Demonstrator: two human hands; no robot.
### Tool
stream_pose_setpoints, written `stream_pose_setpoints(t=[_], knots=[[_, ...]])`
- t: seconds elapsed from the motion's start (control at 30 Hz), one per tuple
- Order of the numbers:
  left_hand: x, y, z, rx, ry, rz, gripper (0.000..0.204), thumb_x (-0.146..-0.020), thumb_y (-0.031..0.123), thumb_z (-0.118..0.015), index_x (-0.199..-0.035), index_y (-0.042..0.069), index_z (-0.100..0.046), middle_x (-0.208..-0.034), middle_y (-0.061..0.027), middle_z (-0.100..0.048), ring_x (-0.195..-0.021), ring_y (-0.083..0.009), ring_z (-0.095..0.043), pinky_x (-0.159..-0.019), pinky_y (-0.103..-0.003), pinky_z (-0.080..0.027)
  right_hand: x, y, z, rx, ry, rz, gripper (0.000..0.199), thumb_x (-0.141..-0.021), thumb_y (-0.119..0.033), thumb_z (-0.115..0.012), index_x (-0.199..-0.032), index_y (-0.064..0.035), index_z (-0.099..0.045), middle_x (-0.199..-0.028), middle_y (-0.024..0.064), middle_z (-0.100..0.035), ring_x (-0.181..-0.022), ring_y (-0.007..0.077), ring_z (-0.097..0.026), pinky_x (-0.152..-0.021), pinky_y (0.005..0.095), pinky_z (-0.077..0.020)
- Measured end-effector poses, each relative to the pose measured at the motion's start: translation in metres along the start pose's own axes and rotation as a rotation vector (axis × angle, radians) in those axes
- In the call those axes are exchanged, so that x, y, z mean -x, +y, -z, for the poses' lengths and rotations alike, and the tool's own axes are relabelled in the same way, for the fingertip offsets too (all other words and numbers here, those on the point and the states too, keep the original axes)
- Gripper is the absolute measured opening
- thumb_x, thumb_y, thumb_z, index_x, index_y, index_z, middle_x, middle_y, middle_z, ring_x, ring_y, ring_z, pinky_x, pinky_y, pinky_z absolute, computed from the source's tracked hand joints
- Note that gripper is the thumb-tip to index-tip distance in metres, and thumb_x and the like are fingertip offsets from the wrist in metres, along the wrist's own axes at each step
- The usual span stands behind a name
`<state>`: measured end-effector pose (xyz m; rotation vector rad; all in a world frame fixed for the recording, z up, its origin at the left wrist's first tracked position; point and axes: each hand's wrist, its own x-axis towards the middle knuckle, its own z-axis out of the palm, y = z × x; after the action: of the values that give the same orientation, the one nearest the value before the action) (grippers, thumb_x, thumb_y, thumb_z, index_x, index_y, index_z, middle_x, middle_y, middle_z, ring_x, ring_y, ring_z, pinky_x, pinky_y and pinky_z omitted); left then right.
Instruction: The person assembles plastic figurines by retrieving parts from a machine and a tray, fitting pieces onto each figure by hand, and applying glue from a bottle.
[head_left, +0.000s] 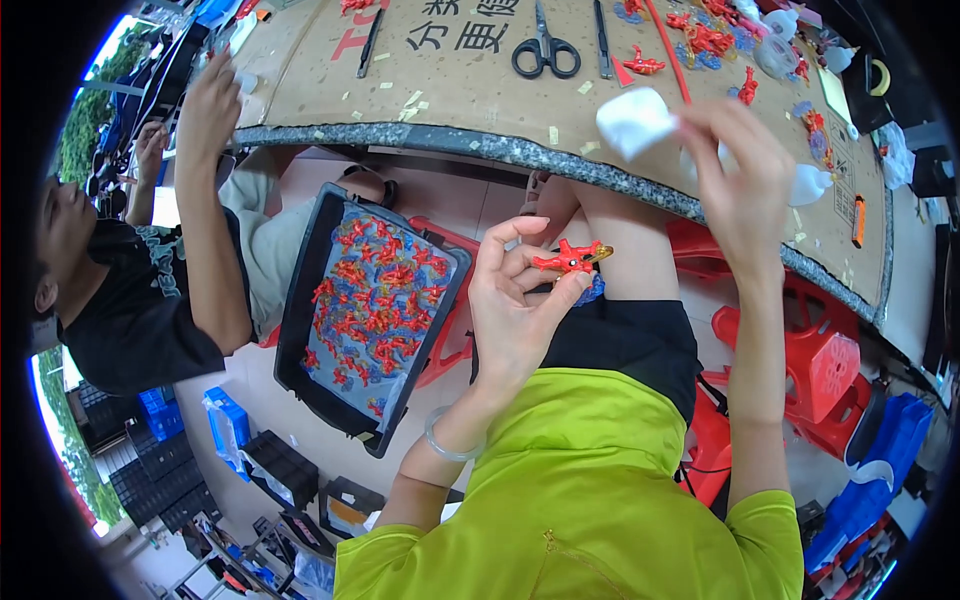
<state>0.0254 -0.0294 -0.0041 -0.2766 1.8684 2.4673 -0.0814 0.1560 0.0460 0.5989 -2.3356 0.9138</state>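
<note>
Red plastic figure (570, 260), light, stiff and spiky, pinched by its middle in left hand (515, 310); right hand (745, 185) pinches soft white wad (633, 120)

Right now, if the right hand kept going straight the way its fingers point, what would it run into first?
Probably the white wad at the fingertips of the right hand; past that lies the cardboard-covered table toward the black scissors. Depth is hard to judge.
</note>
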Motion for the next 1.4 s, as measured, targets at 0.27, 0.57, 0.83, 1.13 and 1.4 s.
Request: stream_pose_setpoints(t=[0.27, 0.57, 0.83, 1.13, 1.4], knots=[[0.001, 0.004, -0.015, -0.094, -0.065, -0.036, 0.056, -0.075, -0.008, -0.072, -0.120, 0.000, -0.040, -0.105, -0.0133, -0.063, -0.096, -0.0152, -0.064, -0.076, -0.025, -0.056, 0.047, -0.042, 0.006, -0.283, -0.401, -0.083, 0.016, -0.068, 0.001, -0.069, -0.083, 0.0022, -0.068, -0.081, 0.0118, -0.064, -0.071, 0.0280, -0.061, -0.065, 0.0354, -0.0502], [0.009, 0.011, -0.010, -0.128, -0.090, 0.037, 0.057, -0.076, -0.009, -0.069, -0.123, 0.000, -0.039, -0.096, -0.0122, -0.064, -0.092, -0.0162, -0.066, -0.072, -0.024, -0.056, 0.048, -0.046, 0.001, -0.351, -0.402, -0.322, 0.008, -0.075, 0.000, -0.067, -0.082, 0.0035, -0.068, -0.072, 0.0122, -0.065, -0.060, 0.0227, -0.058, -0.055, 0.0308, -0.0452], [0.006, 0.018, -0.002, 0.068, -0.144, 0.156, 0.053, -0.077, -0.009, -0.069, -0.121, -0.001, -0.039, -0.091, -0.0120, -0.064, -0.087, -0.0166, -0.067, -0.072, -0.024, -0.056, 0.005, 0.004, 0.014, 0.014, 0.084, -0.114, 0.026, -0.089, -0.004, -0.059, -0.114, 0.0012, -0.065, -0.097, 0.0112, -0.069, -0.085, 0.0140, -0.062, -0.078, 0.0274, -0.0478], [0.007, 0.012, -0.007, -0.026, -0.082, 0.080, 0.033, -0.078, -0.009, -0.069, -0.105, -0.004, -0.052, -0.094, -0.0127, -0.065, -0.085, -0.0170, -0.068, -0.075, -0.025, -0.057, 0.067, -0.041, 0.022, -0.482, -0.546, -0.432, 0.020, -0.077, -0.001, -0.069, -0.097, 0.0014, -0.069, -0.088, 0.0130, -0.069, -0.082, 0.0202, -0.066, -0.075, 0.0286, -0.0504], [0.006, 0.004, 0.000, -0.070, -0.260, -0.023, 0.020, -0.076, -0.010, -0.071, -0.093, -0.007, -0.061, -0.090, -0.0117, -0.065, -0.085, -0.0172, -0.067, -0.075, -0.027, -0.058, 0.093, -0.043, 0.024, -0.550, -0.368, -0.341, 0.023, -0.070, -0.002, -0.075, -0.093, -0.0009, -0.073, -0.082, 0.0109, -0.069, -0.072, 0.0188, -0.066, -0.063, 0.0256, -0.0503]])
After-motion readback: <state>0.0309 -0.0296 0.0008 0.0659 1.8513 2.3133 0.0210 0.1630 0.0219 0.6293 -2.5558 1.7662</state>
